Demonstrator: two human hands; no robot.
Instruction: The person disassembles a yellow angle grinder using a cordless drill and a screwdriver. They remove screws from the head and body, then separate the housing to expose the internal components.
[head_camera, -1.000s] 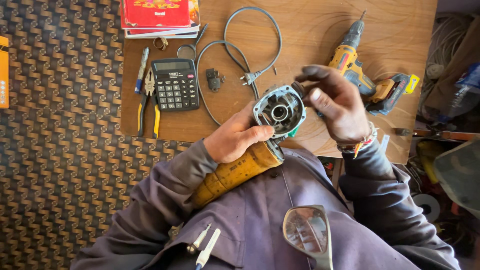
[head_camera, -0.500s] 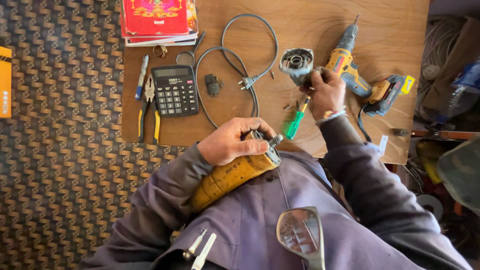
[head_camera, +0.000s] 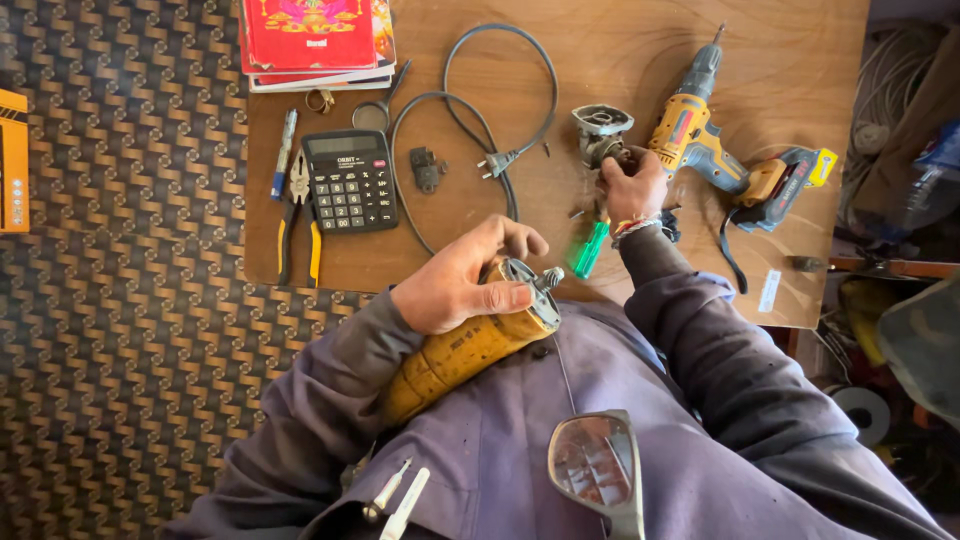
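Head view, looking down at a seated person in a purple work shirt. The left hand (head_camera: 455, 285) is closed around the front end of a yellow grinder body (head_camera: 470, 350), which lies tilted across the lap with its open metal end and shaft toward the desk (head_camera: 500, 260). The right hand (head_camera: 632, 185) reaches out over the desk, its fingers closed on the lower part of a grey gear head (head_camera: 600, 132) that stands on the wood, well apart from the grinder body. A green screwdriver (head_camera: 590, 248) lies just below the right wrist. A yellow cordless drill (head_camera: 705, 135) lies just right of the gear head, its bit pointing away from the person. A grey cable (head_camera: 480, 110) with a plug loops across the middle of the desk, a small black part (head_camera: 427, 168) inside its curve. Farther left lie a black calculator (head_camera: 348, 180), yellow-handled pliers (head_camera: 298, 215) and a blue pen (head_camera: 283, 152). Red books (head_camera: 315, 40) are stacked at the far edge. Spectacles (head_camera: 597, 465) hang at the chest.
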